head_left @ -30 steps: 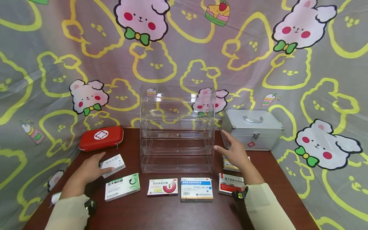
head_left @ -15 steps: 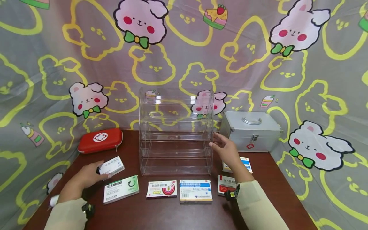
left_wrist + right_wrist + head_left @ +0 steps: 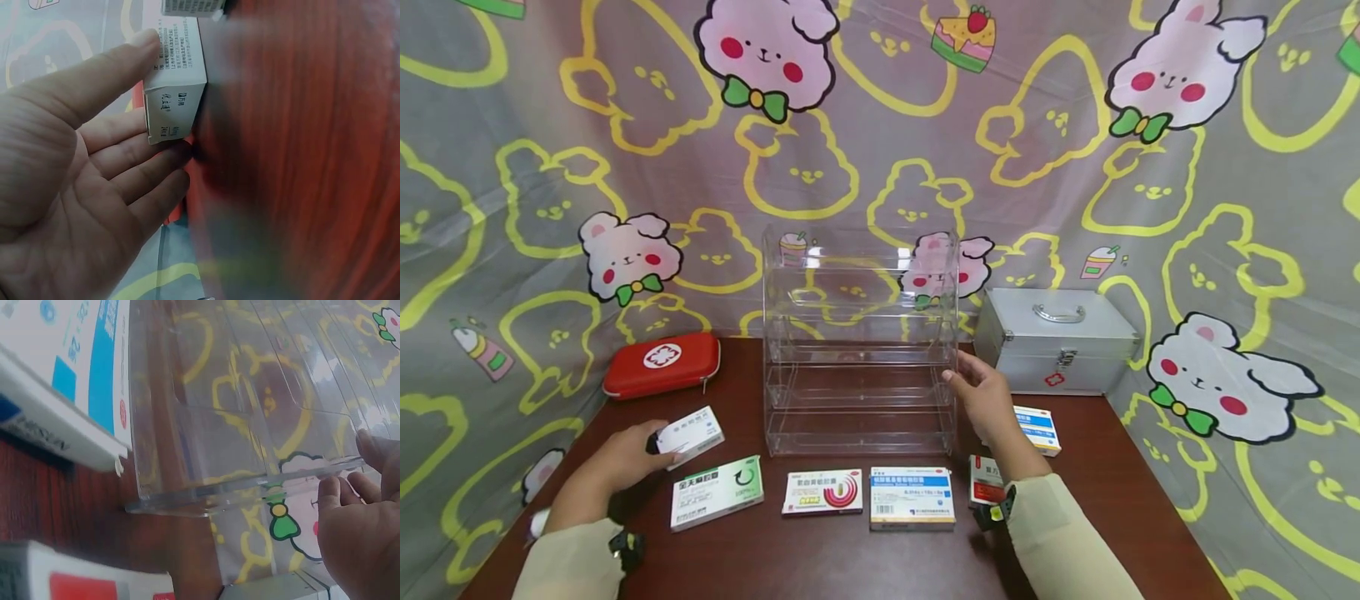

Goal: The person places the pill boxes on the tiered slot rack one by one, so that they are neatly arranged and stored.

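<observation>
My left hand [image 3: 625, 457] pinches the end of a small white medicine box [image 3: 694, 433] at the table's left. In the left wrist view the thumb lies on the printed face of that white box [image 3: 177, 109], with the fingers behind it. A clear acrylic tiered rack [image 3: 861, 442] stands upright in the middle. My right hand [image 3: 987, 404] holds the rack's right side panel; the right wrist view shows thumb and fingers [image 3: 329, 490] on either side of the panel's edge. Nothing stands on the tiers.
Along the front lie a green-and-white box [image 3: 717, 493], a box with red rings [image 3: 822, 492], a blue-and-white box [image 3: 912, 498] and a red-and-white box [image 3: 983, 479]. Another blue-and-white box [image 3: 1037, 429] lies right. Behind are a red case [image 3: 662, 365] and a silver case [image 3: 1060, 342].
My right hand has moved left from beside the rack and taken hold of its right side panel. My left hand stays at the white medicine box, its fingers now closer round it.
</observation>
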`<state>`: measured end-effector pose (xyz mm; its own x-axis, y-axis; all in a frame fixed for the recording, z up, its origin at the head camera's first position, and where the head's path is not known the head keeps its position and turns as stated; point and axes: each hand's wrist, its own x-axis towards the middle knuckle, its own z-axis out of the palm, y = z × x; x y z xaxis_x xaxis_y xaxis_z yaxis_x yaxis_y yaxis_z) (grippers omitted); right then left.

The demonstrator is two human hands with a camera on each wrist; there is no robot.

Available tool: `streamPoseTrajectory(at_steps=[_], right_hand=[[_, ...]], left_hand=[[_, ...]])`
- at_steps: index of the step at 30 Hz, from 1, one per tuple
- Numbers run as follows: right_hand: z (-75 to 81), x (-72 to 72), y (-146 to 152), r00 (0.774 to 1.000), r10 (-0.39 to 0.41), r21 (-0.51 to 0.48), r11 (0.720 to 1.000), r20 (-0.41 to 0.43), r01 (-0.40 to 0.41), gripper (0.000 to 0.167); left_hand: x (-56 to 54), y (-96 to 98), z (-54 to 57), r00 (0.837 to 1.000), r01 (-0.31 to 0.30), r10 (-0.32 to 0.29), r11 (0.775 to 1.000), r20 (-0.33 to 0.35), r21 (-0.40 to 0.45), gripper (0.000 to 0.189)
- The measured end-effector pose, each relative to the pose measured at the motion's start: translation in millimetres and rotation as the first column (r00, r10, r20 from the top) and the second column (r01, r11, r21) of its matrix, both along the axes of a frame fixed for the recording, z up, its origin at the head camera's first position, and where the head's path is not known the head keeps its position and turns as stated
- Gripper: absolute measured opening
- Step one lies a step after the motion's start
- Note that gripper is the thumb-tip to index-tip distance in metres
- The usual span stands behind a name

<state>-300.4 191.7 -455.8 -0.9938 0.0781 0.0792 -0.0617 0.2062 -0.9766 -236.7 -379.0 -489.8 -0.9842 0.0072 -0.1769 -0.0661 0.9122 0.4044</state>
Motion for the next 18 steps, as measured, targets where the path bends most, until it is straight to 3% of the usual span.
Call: streamPoseTrajectory(at_steps=[9, 18], right_hand=[[0.7, -2.1, -3.4, 0.999, -0.016, -0.072, 0.997, 0.034, 0.018, 0.05], [-1.7, -1.2, -5.5, 0.999, -0.028, -0.043, 0.999, 0.036, 0.029, 0.049]], left_hand=[[2.1, 2.4, 2.1, 0.998, -0.065, 0.066, 0.997, -0.014, 0.048, 0.091], [5.8, 2.8, 0.2, 0.993, -0.098, 0.104, 0.99, -0.049, 0.101, 0.091]])
